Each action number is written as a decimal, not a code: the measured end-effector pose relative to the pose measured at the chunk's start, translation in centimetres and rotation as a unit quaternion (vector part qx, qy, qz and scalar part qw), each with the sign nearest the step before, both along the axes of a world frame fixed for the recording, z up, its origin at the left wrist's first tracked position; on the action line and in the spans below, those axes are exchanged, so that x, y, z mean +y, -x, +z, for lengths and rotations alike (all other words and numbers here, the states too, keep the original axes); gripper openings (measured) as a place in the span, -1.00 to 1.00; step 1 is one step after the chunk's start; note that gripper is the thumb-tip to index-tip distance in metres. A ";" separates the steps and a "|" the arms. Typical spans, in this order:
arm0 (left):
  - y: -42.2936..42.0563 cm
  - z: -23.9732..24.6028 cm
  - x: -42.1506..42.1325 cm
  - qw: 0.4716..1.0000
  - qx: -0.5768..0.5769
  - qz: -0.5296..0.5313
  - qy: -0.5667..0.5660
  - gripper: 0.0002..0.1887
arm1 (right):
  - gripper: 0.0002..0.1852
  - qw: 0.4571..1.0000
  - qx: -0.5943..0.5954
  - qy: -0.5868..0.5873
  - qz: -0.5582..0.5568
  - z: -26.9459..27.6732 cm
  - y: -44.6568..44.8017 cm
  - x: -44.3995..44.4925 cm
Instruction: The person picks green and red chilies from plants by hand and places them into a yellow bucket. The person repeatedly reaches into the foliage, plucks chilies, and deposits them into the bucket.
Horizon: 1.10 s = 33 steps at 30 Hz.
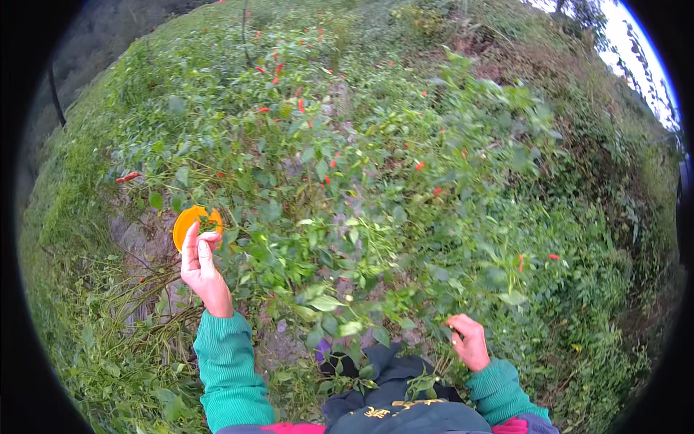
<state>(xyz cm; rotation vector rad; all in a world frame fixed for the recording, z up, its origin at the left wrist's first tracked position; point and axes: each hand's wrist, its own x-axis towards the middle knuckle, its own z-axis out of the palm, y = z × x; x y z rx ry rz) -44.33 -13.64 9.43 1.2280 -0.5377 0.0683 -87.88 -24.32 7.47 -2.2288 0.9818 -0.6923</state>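
Note:
My left hand [206,276] is raised at the left, with its fingers bent and the thumb close to them. Right behind its fingertips is an orange plastic bowl [184,228], partly covered by the hand, with something green in it. Whether the fingers hold anything or touch the bowl is unclear. Low on the right, my right hand [470,343] has its fingers curled among the stems of a chili pepper plant [401,304]. A small pale bit shows by its thumb; a firm grip on a stem cannot be made out.
Leafy chili plants with red chili peppers [301,104] spread ahead. Bare cut-looking stems [135,298] lie at the left, beside greyish ground cover [133,238]. A bank with dry growth [542,59] rises at the right. Branches reach over my dark apron [401,417].

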 end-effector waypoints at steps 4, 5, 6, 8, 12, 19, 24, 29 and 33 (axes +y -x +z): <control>13.8 2.1 -2.5 0.981 -0.125 -0.135 -0.061 -0.63 | -0.75 0.994 -0.041 0.056 -0.082 1.0 8.2 -0.3; 17.0 1.9 -2.9 0.975 -0.119 -0.177 -0.065 -0.63 | -0.74 0.991 -0.063 0.020 -0.114 1.3 10.8 0.1; 19.8 1.6 -3.2 0.965 -0.114 -0.221 -0.088 -0.62 | -0.73 0.986 -0.073 0.053 -0.139 1.8 13.6 0.5; 24.9 0.7 -3.8 0.932 -0.127 -0.308 -0.145 -0.63 | -0.76 0.969 -0.108 0.084 -0.208 2.9 19.2 1.2; 31.4 0.0 -3.6 0.882 -0.111 -0.406 -0.210 -0.65 | -0.79 0.906 -0.210 0.102 -0.354 4.2 30.0 3.4; 41.8 1.0 -0.8 0.721 -0.155 -0.616 -0.276 -0.79 | -0.86 0.808 -0.236 -0.041 -0.539 -2.9 43.8 9.1; 50.2 3.7 -2.6 0.593 -0.223 -0.746 -0.205 -0.88 | -0.84 0.756 -0.246 -0.342 -0.500 -13.5 44.5 10.9; 56.6 7.1 -7.2 0.689 -0.234 -0.677 -0.110 -0.83 | -0.61 0.650 -0.385 -0.581 -0.303 -22.3 36.6 9.0; 61.8 2.5 -13.5 0.588 -0.502 -0.610 -0.172 -0.59 | -0.59 0.536 -0.619 -0.519 -0.248 -24.2 31.0 6.5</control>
